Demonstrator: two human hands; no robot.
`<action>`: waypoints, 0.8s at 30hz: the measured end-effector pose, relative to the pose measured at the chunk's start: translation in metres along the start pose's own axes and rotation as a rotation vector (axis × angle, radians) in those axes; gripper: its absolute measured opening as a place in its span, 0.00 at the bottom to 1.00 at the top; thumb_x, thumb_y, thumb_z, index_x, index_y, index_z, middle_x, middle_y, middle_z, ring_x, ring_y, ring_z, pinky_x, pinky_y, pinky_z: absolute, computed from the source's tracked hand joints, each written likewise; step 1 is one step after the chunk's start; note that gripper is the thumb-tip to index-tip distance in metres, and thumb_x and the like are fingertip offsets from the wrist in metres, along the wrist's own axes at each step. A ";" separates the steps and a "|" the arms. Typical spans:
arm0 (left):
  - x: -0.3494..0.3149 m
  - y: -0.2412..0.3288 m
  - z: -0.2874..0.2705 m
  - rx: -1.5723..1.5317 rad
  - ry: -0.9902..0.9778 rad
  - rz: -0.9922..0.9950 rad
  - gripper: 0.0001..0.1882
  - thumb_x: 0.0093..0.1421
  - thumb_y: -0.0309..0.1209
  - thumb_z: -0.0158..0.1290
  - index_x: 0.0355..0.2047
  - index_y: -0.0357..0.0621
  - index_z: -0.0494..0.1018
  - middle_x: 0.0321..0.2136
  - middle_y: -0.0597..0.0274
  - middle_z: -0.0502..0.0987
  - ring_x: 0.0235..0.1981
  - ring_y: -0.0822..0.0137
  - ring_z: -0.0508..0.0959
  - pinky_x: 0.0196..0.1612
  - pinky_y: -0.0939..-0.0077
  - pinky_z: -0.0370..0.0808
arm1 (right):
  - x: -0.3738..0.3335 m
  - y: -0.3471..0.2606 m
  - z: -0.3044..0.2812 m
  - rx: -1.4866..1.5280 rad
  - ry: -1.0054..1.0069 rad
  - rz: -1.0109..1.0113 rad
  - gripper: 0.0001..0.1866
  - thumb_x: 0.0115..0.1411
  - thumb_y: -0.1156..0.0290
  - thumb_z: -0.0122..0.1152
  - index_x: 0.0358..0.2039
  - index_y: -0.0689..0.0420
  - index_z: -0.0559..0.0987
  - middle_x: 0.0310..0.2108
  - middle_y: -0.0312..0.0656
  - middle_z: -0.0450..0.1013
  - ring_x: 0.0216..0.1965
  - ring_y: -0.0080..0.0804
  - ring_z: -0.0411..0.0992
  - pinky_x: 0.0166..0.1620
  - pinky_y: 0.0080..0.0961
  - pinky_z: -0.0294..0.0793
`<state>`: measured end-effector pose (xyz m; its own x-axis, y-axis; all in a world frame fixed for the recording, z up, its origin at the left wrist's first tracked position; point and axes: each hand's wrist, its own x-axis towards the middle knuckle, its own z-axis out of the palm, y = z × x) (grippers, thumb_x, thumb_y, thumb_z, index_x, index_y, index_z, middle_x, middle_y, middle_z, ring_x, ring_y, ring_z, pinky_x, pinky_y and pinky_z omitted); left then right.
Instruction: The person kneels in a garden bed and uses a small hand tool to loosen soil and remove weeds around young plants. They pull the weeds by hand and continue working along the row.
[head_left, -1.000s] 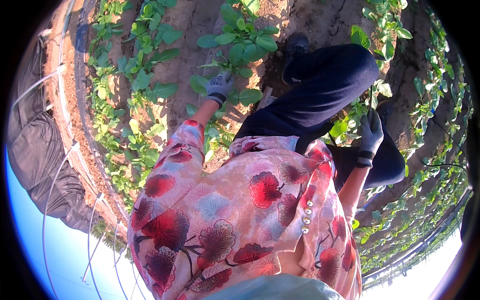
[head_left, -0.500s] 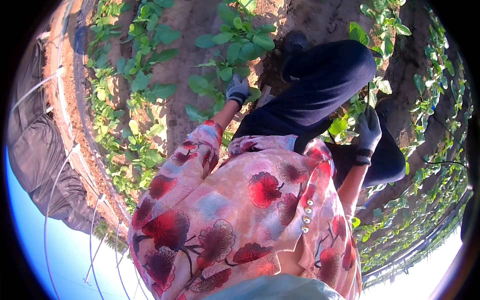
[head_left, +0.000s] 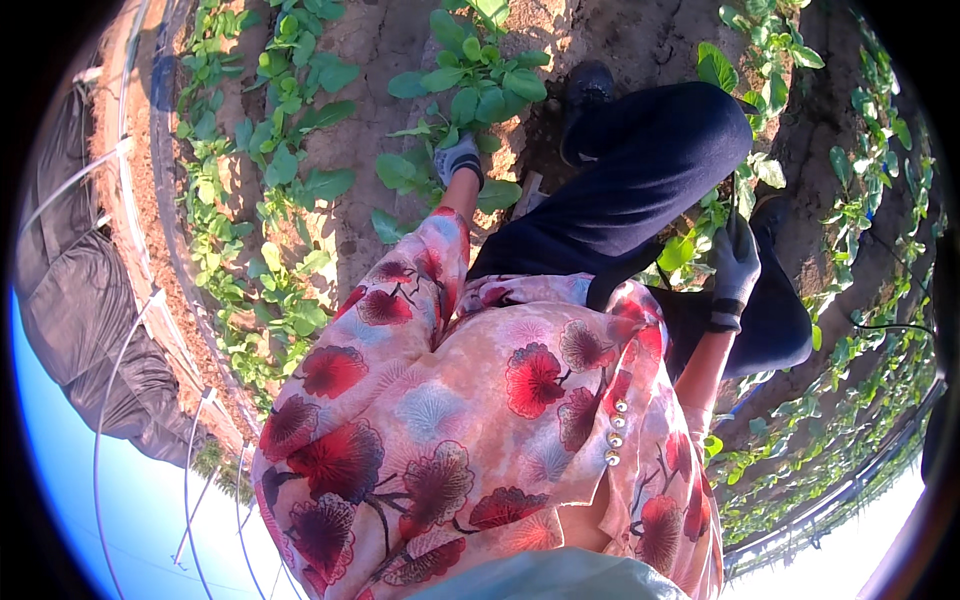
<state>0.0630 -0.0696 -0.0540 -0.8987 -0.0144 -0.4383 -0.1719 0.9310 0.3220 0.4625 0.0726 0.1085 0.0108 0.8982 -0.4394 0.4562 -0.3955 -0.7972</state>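
My left hand, in a grey glove, reaches down among the broad leaves of a green leafy plant left of my bent knee. Leaves hide its fingertips, so its grip does not show. Low leaves lie beside that wrist. My right hand, gloved in grey with a dark cuff, rests by my other leg. Its fingers are closed around a thin dark stick-like thing pointing away from me; its kind cannot be made out. Bright green leaves stand just left of this hand.
Rows of leafy plants run along bare soil on the left, with more rows on the right. A dark shoe stands on the soil ahead. Black sheeting and thin pale hoops line the far left.
My left hand has moved slightly left and farther away, deeper among the leaves, and its forearm has swung upright. My right hand has hardly moved.
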 end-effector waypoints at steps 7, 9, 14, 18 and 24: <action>0.030 -0.023 0.047 -0.271 0.027 -0.051 0.24 0.52 0.43 0.55 0.47 0.42 0.71 0.41 0.60 0.76 0.37 0.62 0.77 0.41 0.69 0.73 | -0.002 0.001 0.001 -0.016 -0.005 -0.024 0.24 0.55 0.77 0.57 0.53 0.67 0.67 0.49 0.44 0.70 0.45 0.22 0.69 0.45 0.17 0.69; 0.071 -0.053 0.063 -0.359 0.070 -0.089 0.23 0.52 0.41 0.56 0.45 0.42 0.71 0.39 0.61 0.76 0.34 0.64 0.77 0.38 0.70 0.73 | 0.001 -0.004 0.008 0.017 -0.046 -0.038 0.24 0.55 0.77 0.57 0.53 0.66 0.67 0.49 0.43 0.70 0.44 0.21 0.69 0.43 0.16 0.69; 0.057 -0.046 0.085 -0.418 0.011 -0.263 0.21 0.51 0.38 0.57 0.44 0.42 0.72 0.38 0.62 0.76 0.32 0.65 0.77 0.34 0.71 0.74 | -0.003 -0.009 0.005 -0.027 -0.012 -0.070 0.23 0.55 0.77 0.57 0.52 0.65 0.68 0.46 0.41 0.72 0.36 0.17 0.69 0.35 0.13 0.69; 0.038 -0.025 0.049 -0.206 0.141 -0.141 0.22 0.51 0.39 0.57 0.44 0.42 0.72 0.40 0.61 0.76 0.34 0.63 0.76 0.36 0.71 0.74 | -0.004 -0.013 0.007 0.034 -0.026 -0.003 0.22 0.56 0.77 0.57 0.52 0.65 0.69 0.44 0.38 0.73 0.31 0.15 0.67 0.31 0.12 0.68; 0.036 -0.015 0.030 -0.152 0.025 -0.169 0.22 0.52 0.40 0.53 0.45 0.41 0.71 0.43 0.57 0.75 0.40 0.59 0.76 0.45 0.68 0.70 | -0.002 -0.014 0.007 0.036 -0.044 0.021 0.22 0.55 0.76 0.58 0.51 0.64 0.70 0.41 0.36 0.73 0.28 0.14 0.66 0.29 0.12 0.67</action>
<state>0.0454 -0.0735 -0.0996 -0.8611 -0.1766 -0.4767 -0.3786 0.8486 0.3695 0.4495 0.0753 0.1178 -0.0198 0.8807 -0.4733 0.4235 -0.4214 -0.8019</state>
